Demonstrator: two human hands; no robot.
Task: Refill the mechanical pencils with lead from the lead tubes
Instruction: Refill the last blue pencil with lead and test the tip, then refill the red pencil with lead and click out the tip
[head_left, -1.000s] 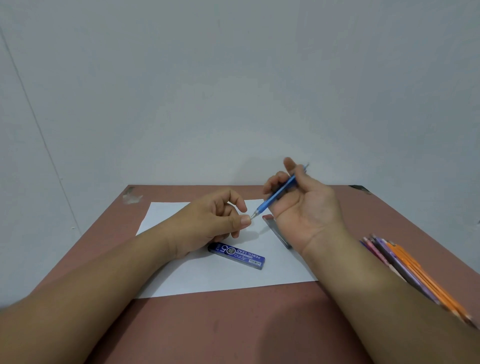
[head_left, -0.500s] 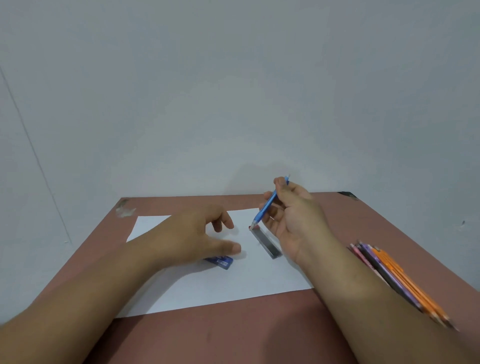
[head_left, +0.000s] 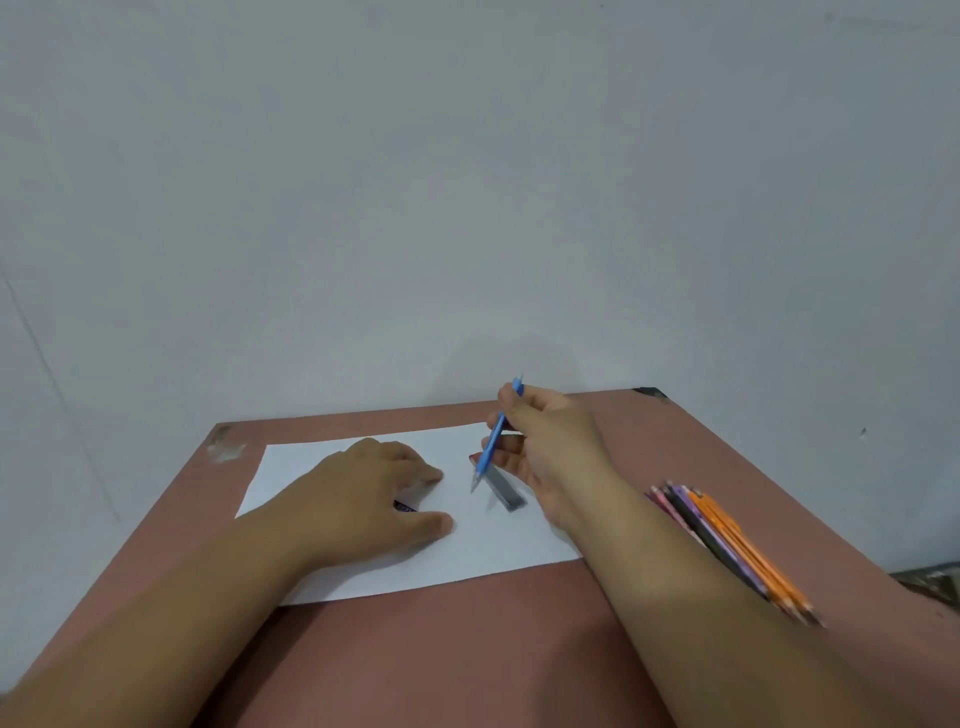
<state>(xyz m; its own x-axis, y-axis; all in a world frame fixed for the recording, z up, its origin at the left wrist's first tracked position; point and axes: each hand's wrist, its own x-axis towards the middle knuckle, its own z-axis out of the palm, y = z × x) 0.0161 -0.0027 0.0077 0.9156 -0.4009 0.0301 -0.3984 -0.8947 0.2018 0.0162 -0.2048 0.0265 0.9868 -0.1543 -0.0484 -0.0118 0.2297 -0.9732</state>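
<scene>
A white sheet (head_left: 363, 571) covers the brown table (head_left: 441, 665), apparently to catch stray leads. The left hand (head_left: 363, 499) lies flat, fingers relaxed, over the blue lead tube (head_left: 404, 506), likely reaching for it. The right hand (head_left: 545, 447) pinches a blue mechanical pencil (head_left: 491, 447) tip-down above a grey lead tube (head_left: 504, 491). More pencils (head_left: 727, 545) wait alongside.

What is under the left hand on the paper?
Under the left hand, only a dark blue sliver of the lead tube shows, lying on the white paper; the hand covers the rest.
</scene>
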